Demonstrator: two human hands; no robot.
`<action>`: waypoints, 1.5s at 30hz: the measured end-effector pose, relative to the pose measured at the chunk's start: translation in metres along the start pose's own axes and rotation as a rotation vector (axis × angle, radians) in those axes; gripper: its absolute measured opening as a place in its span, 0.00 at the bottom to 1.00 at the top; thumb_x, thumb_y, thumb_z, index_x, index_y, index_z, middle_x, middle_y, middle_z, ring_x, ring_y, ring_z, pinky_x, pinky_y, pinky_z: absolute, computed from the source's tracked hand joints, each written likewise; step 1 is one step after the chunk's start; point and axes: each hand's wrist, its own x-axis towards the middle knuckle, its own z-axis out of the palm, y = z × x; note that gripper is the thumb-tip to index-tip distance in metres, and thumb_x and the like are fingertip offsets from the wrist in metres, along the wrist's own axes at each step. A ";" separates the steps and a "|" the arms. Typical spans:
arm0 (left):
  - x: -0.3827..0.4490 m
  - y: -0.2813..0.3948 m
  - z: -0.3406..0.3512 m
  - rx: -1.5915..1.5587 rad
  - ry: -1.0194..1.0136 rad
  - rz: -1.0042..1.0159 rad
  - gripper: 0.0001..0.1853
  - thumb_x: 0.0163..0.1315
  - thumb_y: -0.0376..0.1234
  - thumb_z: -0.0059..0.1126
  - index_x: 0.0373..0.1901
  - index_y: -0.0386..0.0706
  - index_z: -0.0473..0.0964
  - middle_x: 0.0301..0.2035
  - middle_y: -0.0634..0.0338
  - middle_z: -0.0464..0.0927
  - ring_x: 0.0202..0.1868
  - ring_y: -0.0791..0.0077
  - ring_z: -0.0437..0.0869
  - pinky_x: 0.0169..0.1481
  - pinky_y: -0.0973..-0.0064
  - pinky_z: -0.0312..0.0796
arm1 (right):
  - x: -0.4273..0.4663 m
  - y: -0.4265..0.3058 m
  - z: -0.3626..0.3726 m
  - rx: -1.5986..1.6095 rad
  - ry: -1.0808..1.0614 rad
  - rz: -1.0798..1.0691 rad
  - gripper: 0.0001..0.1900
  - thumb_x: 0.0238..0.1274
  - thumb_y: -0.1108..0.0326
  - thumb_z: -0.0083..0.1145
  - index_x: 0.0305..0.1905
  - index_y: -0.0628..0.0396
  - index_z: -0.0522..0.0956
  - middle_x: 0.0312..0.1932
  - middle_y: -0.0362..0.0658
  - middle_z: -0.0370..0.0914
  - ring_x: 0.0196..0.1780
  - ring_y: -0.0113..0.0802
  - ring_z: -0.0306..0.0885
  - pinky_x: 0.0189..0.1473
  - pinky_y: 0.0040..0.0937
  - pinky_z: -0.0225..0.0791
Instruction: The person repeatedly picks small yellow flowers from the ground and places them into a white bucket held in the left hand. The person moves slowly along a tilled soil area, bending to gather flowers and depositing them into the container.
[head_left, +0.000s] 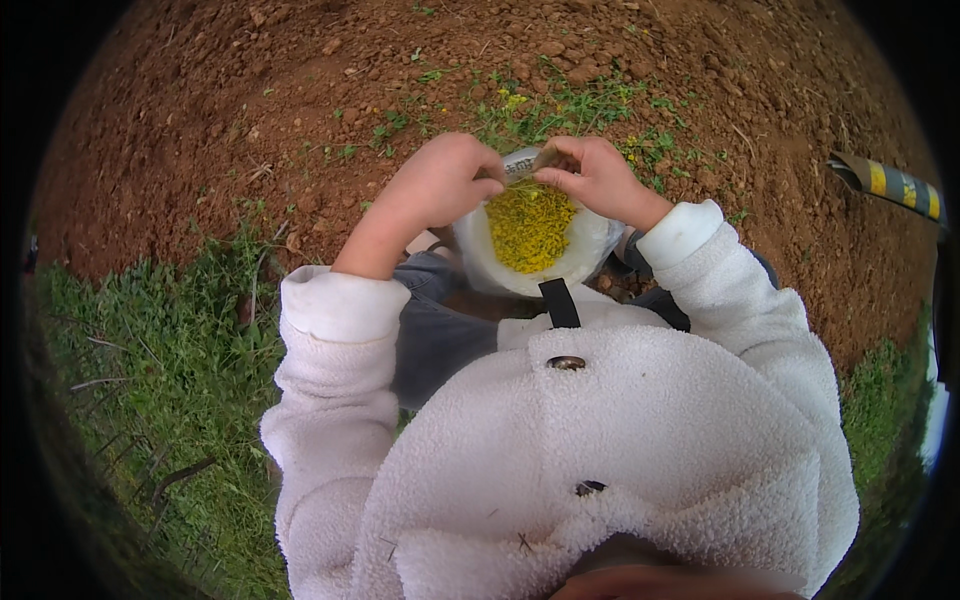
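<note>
A white plastic bag (596, 247) stands with its mouth open between my knees, in front of my body. Many small yellow flower heads (529, 232) with bits of green stem lie inside it. My left hand (457, 180) pinches the bag's far rim from the left, its thumb towards the opening. On the other side, my right hand (596, 180) has thumb and fingers closed at the same rim. A short stretch of rim bearing dark print shows between the two hands. My fingertips are partly hidden.
Loose reddish-brown soil (300, 90) with clods spreads ahead. Low green weeds (592, 105), some with yellow flowers, grow just beyond the bag. Thick grass with dry twigs (184, 476) lies to the left. A yellow-and-grey striped object (904, 191) juts in at the right.
</note>
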 end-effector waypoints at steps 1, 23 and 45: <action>0.000 0.000 -0.001 0.017 0.002 -0.017 0.06 0.50 0.27 0.60 0.30 0.35 0.80 0.23 0.48 0.79 0.26 0.59 0.80 0.34 0.68 0.71 | 0.000 0.005 -0.002 0.074 -0.012 0.059 0.09 0.56 0.68 0.61 0.38 0.62 0.78 0.32 0.44 0.80 0.34 0.29 0.79 0.38 0.27 0.72; -0.002 -0.007 0.004 0.105 0.008 0.023 0.06 0.48 0.28 0.61 0.29 0.35 0.80 0.25 0.47 0.79 0.29 0.55 0.81 0.37 0.66 0.73 | -0.018 0.008 0.000 -0.119 -0.112 -0.127 0.14 0.53 0.64 0.64 0.42 0.60 0.78 0.37 0.46 0.81 0.37 0.36 0.80 0.42 0.30 0.73; -0.011 -0.023 -0.030 -0.413 -0.211 -0.065 0.06 0.56 0.27 0.60 0.34 0.33 0.78 0.34 0.59 0.81 0.34 0.78 0.81 0.37 0.78 0.73 | 0.025 0.031 0.004 -0.281 -0.259 -0.076 0.12 0.67 0.62 0.48 0.38 0.60 0.76 0.32 0.45 0.78 0.37 0.41 0.77 0.43 0.36 0.71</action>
